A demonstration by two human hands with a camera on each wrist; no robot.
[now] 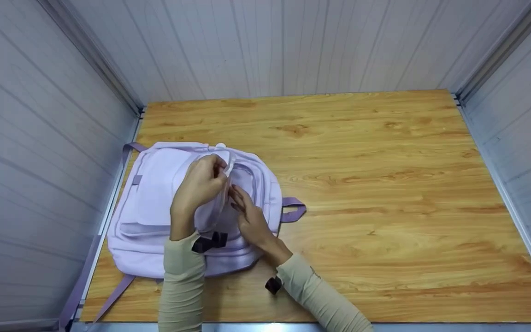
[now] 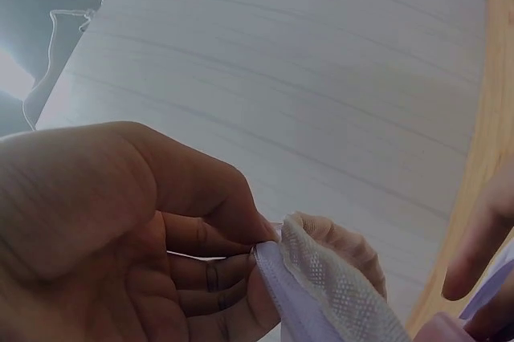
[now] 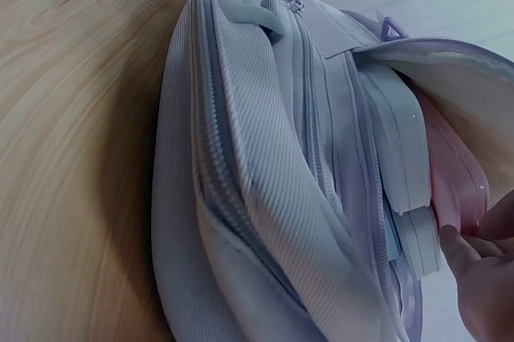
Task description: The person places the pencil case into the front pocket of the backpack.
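A pale lilac backpack (image 1: 155, 193) lies on the table with its front pocket unzipped. My left hand (image 1: 201, 182) pinches the edge of the pocket flap (image 2: 301, 298) between thumb and fingers, holding it up and away from the bag. Inside the pocket mouth, my right hand (image 1: 251, 221) has its fingertips at the end of a pink case (image 3: 454, 165), gripping it. A pale grey-white case (image 3: 397, 133) stands beside the pink one, with a smaller pale case (image 3: 419, 238) below. In the head view the flap and hands hide these cases.
Purple straps (image 1: 115, 297) trail off the bag's near left side, and a purple loop (image 1: 294, 210) sticks out at its right. Wood-grain tabletop (image 1: 385, 207) extends to the right. White panel walls (image 1: 284, 46) enclose the back and both sides.
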